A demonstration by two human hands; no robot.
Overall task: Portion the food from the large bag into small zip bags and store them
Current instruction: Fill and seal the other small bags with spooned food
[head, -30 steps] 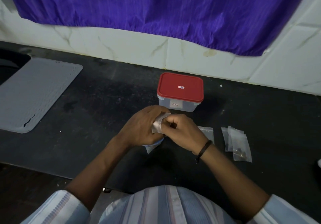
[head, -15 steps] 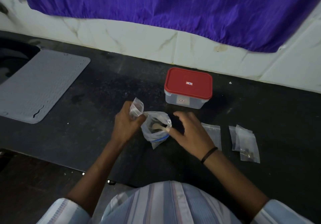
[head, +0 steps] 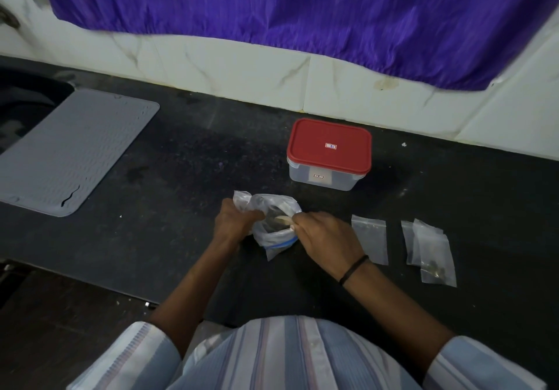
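Observation:
A large clear bag (head: 272,232) with a blue zip strip stands open on the black counter (head: 181,184), dark food inside. My left hand (head: 234,220) grips its left rim together with a small crumpled zip bag (head: 242,199). My right hand (head: 326,235) pinches the right rim, fingertips at the mouth. To the right lie an empty small zip bag (head: 370,238) and two overlapping small zip bags (head: 429,253), the front one holding a bit of dark food.
A clear container with a red lid (head: 329,150) stands shut behind the bags, near the tiled wall. A grey ribbed mat (head: 69,153) lies at the left beside a dark sink. A purple curtain (head: 302,11) hangs above.
My hands have parted from a tight clasp; the large bag's mouth is now pulled open. My right hand moved back onto the bag's rim, and my left still holds the small bag.

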